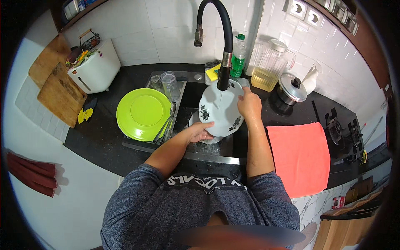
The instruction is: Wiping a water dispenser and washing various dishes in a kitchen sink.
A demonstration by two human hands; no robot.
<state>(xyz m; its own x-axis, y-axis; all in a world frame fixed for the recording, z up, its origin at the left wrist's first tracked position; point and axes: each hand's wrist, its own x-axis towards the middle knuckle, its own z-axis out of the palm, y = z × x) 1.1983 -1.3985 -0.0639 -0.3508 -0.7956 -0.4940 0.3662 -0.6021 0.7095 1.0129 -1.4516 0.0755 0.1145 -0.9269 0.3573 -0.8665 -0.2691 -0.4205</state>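
A white plate with black floral prints [223, 110] is tilted under the black faucet [225, 62], and a thin stream of water runs onto it. My left hand [200, 131] grips its lower left rim, thumb on the face. At the upper right rim, my right hand [250, 104] is closed on the same plate, its fingertips partly hidden. Below the plate, more white dishware [193, 118] shows in the dark sink [189, 102], mostly covered by the plate and my left hand.
Left of the sink, a lime-green plate [143, 113], glasses [170, 83] and cutlery [166, 125] stand on a drainer. Behind are a yellow sponge [213, 73] and green soap bottle [238, 56]. To the right are a jug [271, 66], lidded pot [291, 88], coral cloth [299, 158] and stove [335, 129].
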